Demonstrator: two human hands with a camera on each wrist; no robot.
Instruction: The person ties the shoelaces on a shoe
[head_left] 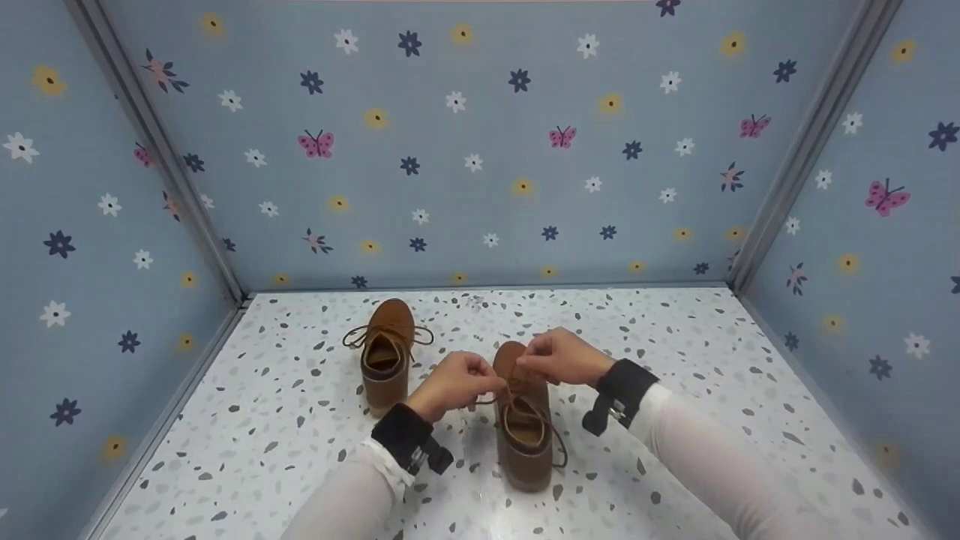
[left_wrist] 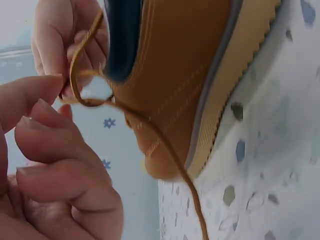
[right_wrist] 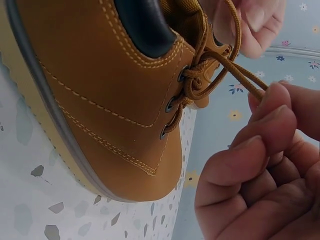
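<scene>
A brown lace-up shoe (head_left: 527, 461) stands on the floor between my two hands, its toe pointing away. My left hand (head_left: 456, 384) is at the left of its lacing, thumb and forefinger pinching the shoelace (left_wrist: 172, 150). One lace end trails down past the shoe's side in the left wrist view. From the right, my right hand (head_left: 564, 357) pinches a doubled strand of lace (right_wrist: 242, 75) and holds it out from the eyelets. Crossed lace lies around a loose knot (right_wrist: 192, 87) at the top of the lacing. The left fingertips' exact hold is partly hidden.
A matching brown shoe (head_left: 391, 319), its lace tied in a bow, stands farther back on the left. Blue flower-and-butterfly panels (head_left: 480, 150) enclose the speckled white floor (head_left: 675, 450) at the back and both sides.
</scene>
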